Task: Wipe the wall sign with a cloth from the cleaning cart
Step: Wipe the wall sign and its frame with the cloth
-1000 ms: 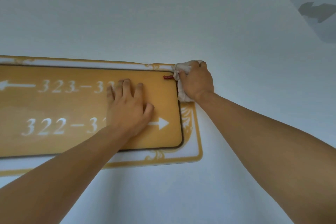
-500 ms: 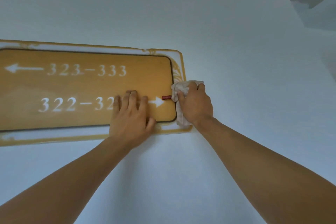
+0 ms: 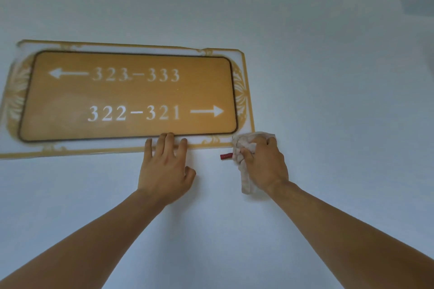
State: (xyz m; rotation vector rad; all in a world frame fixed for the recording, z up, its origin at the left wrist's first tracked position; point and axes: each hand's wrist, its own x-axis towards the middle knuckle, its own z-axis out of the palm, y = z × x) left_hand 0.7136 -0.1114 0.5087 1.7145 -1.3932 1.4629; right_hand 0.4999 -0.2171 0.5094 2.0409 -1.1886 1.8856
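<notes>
1. Wall sign (image 3: 131, 96): mounted on the pale wall (image 3: 305, 77), upper left of view. Gold panel reading 323–333 and 322–321, arrows, ornate border. Nothing covers the lettering.
2. Left hand (image 3: 165, 171): flat on the wall just below the sign, fingers spread, tips touching the lower border. Holds nothing; looks like bracing.
3. Red tag (image 3: 226, 156): sticks out from the cloth's left side.
4. Cloth (image 3: 244, 159): white, bunched at the sign's lower right corner, tail hanging below.
5. Right hand (image 3: 263, 162): fingers closed around the cloth, pressing it to the wall.
6. Progress, a judgement: wiping underway at the right corner; whether the panel face is clean, cannot tell. Bottom border leftward likely remains.
</notes>
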